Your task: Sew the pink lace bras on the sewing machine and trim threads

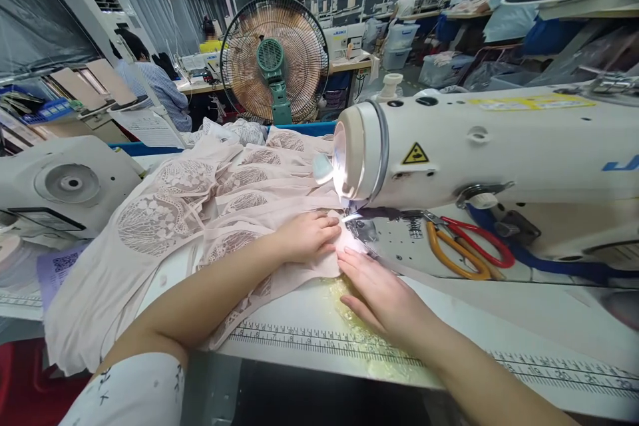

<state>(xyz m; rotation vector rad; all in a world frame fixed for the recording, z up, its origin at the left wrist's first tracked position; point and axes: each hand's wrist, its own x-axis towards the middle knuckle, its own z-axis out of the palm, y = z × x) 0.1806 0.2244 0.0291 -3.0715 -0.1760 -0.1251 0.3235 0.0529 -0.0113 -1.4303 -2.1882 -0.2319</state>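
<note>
A pale pink lace garment (200, 213) lies spread over the sewing table, bunched to the left of a white sewing machine (479, 146). My left hand (309, 234) rests flat on the fabric just left of the needle area, fingers together, pressing it down. My right hand (382, 293) lies flat on the fabric edge and table right in front of the needle, fingers stretched toward the presser foot (352, 216). The machine's lamp lights the cloth under the needle. Neither hand grips anything; both press the cloth.
Scissors with red and orange handles (469, 249) lie on the machine bed to the right. A ruler strip (319, 339) runs along the table's front edge. A standing fan (274, 60) is behind the table. Another machine head (64, 180) sits at left; other people work farther back.
</note>
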